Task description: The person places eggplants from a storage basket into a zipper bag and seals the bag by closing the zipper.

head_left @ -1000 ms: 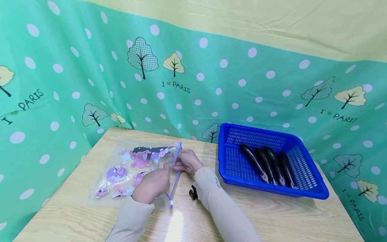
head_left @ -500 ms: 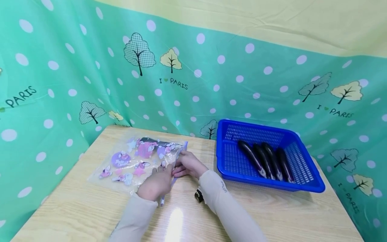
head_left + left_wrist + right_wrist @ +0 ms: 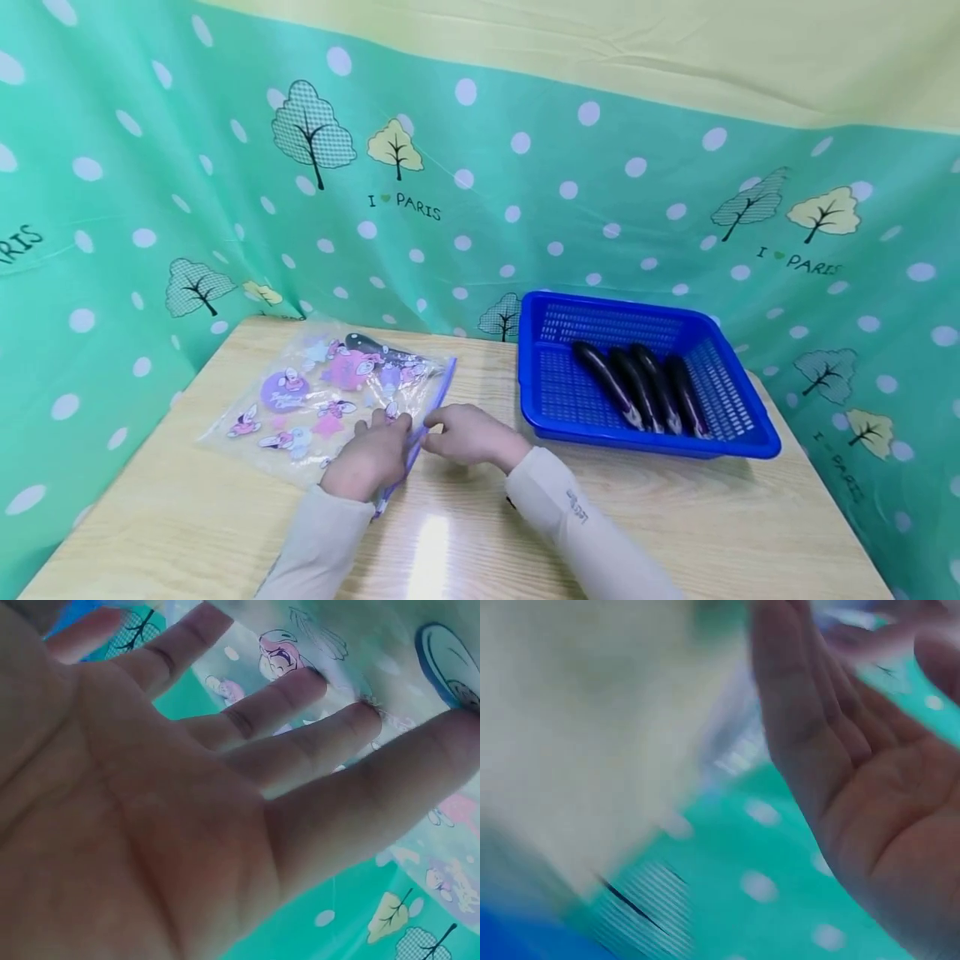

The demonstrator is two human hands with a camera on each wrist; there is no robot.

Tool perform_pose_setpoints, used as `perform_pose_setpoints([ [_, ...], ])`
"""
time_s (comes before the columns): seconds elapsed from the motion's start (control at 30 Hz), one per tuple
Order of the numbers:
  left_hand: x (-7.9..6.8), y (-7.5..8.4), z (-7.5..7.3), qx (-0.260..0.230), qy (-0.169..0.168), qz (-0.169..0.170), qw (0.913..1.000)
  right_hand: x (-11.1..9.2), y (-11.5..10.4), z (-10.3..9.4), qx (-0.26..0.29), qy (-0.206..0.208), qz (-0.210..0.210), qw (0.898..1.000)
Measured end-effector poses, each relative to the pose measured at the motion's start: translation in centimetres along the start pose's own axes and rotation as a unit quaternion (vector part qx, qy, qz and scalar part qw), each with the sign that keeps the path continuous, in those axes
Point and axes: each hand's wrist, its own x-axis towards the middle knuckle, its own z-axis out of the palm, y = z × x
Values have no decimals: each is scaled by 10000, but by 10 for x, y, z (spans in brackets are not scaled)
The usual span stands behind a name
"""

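Observation:
A clear zip bag [image 3: 315, 408] printed with pink and purple cartoon figures lies on the table, with one eggplant [image 3: 367, 344] showing through its far side. My left hand [image 3: 372, 457] rests on the bag near its mouth; the left wrist view shows its fingers [image 3: 322, 746] stretched out against the plastic. At the purple zip strip [image 3: 442, 390], my right hand [image 3: 468, 433] holds the edge between bent fingers and thumb, right beside the left fingertips. The right wrist view is partly blurred, and the fingertips' grip is mostly hidden there.
To the right stands a blue perforated basket [image 3: 652, 446] with several eggplants [image 3: 637, 387] lying side by side in it. A green dotted curtain [image 3: 480, 208] hangs close behind the wooden table [image 3: 465, 550].
The bag's mouth has swung slightly, and its two zip edges now lie together. The left hand has flattened onto the bag, and the right hand has shifted nearer the body along the zip.

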Motion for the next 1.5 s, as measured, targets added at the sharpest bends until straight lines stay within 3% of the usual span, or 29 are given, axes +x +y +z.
perform_pose_setpoints([
  [0.07,-2,-1,2,-3,-35,12,10000,-17,-10,-18,-545,-135,-366,9978],
  [0.23,-3,1,6,1,31,64,10000,-60,-16,-87,-776,-126,-811,9936],
  [0.37,-3,4,7,-12,-9,30,10000,-74,11,-139,-1408,193,-261,9895],
  [0.47,-3,6,7,-7,-85,-14,10000,-71,50,-165,-1960,144,458,9794],
  [0.53,-3,6,8,-10,-102,-39,9999,-67,80,-176,-2044,-17,949,9743],
  [0.67,-3,5,8,-14,-116,-52,9999,-64,129,-184,-1570,-442,1827,9696],
  [0.77,-3,4,10,-4,-65,8,10000,-67,153,-181,-1386,-636,2256,9622],
  [1.03,-5,-4,-2,35,442,333,9985,-67,169,-161,-1308,-731,2818,9477],
  [1.2,-15,-4,-14,100,967,377,9946,-65,166,-155,-1156,-609,2886,9485],
  [1.37,-25,-7,-9,-46,1705,117,9853,-65,162,-167,-751,-275,2512,9646],
  [1.5,-31,-14,1,-467,2050,-59,9776,-66,154,-177,-451,259,2094,9764],
])
